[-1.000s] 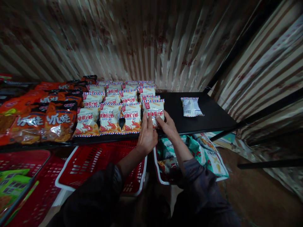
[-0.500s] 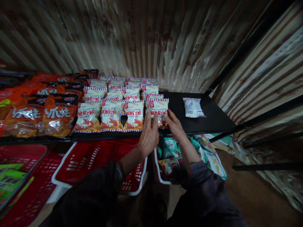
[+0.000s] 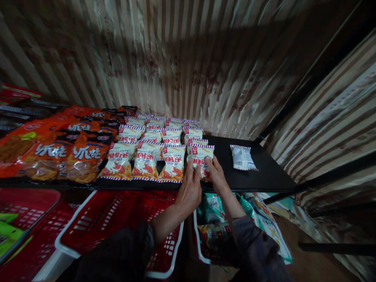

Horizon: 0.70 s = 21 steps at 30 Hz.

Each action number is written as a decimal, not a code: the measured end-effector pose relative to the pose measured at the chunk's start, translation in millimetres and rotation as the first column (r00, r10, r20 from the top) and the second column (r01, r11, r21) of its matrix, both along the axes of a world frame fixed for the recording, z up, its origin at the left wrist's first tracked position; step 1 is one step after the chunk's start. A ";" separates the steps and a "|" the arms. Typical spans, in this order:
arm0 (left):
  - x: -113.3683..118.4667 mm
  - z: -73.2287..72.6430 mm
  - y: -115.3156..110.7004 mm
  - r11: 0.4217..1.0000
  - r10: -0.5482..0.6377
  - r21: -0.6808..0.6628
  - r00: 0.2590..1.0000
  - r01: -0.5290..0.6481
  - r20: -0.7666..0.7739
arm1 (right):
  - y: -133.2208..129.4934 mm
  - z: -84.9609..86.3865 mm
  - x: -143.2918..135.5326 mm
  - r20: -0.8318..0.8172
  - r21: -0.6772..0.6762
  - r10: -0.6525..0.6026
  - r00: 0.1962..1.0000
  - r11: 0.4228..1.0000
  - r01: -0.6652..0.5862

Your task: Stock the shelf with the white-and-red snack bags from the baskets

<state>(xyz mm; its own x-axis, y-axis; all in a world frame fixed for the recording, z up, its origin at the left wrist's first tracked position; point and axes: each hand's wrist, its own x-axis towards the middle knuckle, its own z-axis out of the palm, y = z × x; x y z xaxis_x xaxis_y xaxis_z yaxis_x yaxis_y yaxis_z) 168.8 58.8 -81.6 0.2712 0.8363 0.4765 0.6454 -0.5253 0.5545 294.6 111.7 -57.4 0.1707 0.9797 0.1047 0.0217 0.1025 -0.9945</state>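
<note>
A white and orange snack bag (image 3: 202, 151) with red lettering and a striped edge stands at the right end of the front row on the black shelf (image 3: 232, 181). My left hand (image 3: 190, 192) presses its fingers against the bag's lower left front. On the opposite side, my right hand (image 3: 217, 174) grips the bag's right edge, thumb on the front. Together the hands hold the bag between them; its lower part is partly covered by fingers. Matching snack bags (image 3: 172, 162) stand in rows to the left and behind. Another bag (image 3: 242, 158) lies back side up farther right.
Orange and black snack packs (image 3: 88, 156) fill the shelf's left part. Below are a red basket (image 3: 96, 219) with a white rim and a second basket (image 3: 202, 256) holding teal packs (image 3: 214, 207). A black frame bar (image 3: 331, 172) crosses at right, before a striped curtain (image 3: 188, 66).
The view has tilted up a little, so the shelf sits lower in the picture. Both hands stay at the same bag, with the right thumb now farther over its front.
</note>
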 end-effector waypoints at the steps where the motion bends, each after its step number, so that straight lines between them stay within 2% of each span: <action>1: 0.2 0.2 -0.3 1.000 0.001 -0.007 1.000 -0.001 0.007 | 0.1 0.1 -0.9 0.008 -0.002 0.003 1.000 1.000 -0.003; 9: -1.6 2.6 -0.7 0.997 -0.005 -0.080 0.994 0.014 0.111 | 2.6 0.4 -3.7 0.042 -0.002 0.018 0.999 1.000 -0.018; 15: -2.8 8.1 3.3 0.990 -0.001 -0.138 0.991 0.020 0.134 | 2.6 4.3 -9.0 0.085 -0.005 -0.024 0.996 1.000 0.024; 21: -2.9 9.2 5.2 0.990 0.002 -0.137 0.990 0.017 0.143 | 0.6 4.3 -14.7 0.195 0.064 -0.092 0.977 0.995 0.081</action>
<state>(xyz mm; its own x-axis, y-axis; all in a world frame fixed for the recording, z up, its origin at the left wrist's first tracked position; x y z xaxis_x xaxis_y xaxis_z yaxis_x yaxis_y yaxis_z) 165.9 64.0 -72.4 0.2155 0.8948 0.3910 0.5511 -0.4420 0.7078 279.9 112.3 -53.1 0.2248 0.9539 0.1989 0.2281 0.1469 -0.9625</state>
